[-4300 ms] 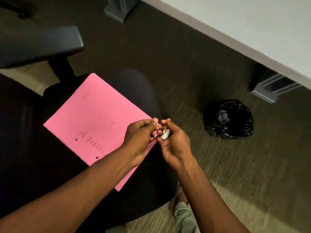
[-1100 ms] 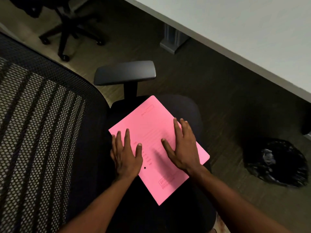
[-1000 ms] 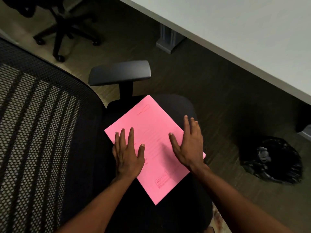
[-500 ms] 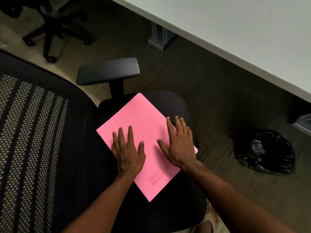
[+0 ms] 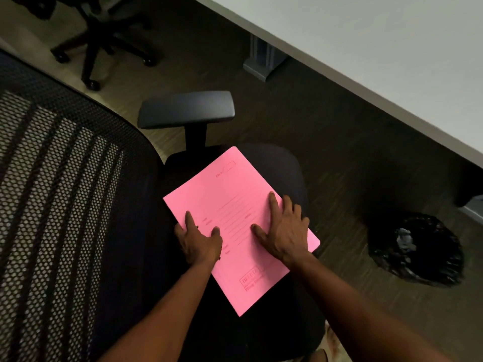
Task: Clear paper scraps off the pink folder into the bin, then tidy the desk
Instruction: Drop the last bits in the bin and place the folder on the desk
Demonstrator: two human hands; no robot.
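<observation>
The pink folder (image 5: 230,205) lies closed and skewed on the black seat of an office chair (image 5: 271,160). No paper scraps show on its cover. My left hand (image 5: 198,239) is at the folder's left edge, index finger and thumb on top and the other fingers curled over the edge. My right hand (image 5: 285,231) lies flat on the cover near the right edge, fingers spread. The bin (image 5: 415,249), lined with a black bag, stands on the floor to the right of the chair.
The chair's mesh backrest (image 5: 60,192) fills the left side, and its armrest (image 5: 185,108) stands just beyond the folder. The white desk (image 5: 392,48) runs across the upper right on a grey leg (image 5: 261,64). A second chair's base (image 5: 104,43) is at top left.
Four seconds ago my hands held small scraps near the bin. Since then both went flat onto the folder; my left hand has now slid to its left edge and curled there.
</observation>
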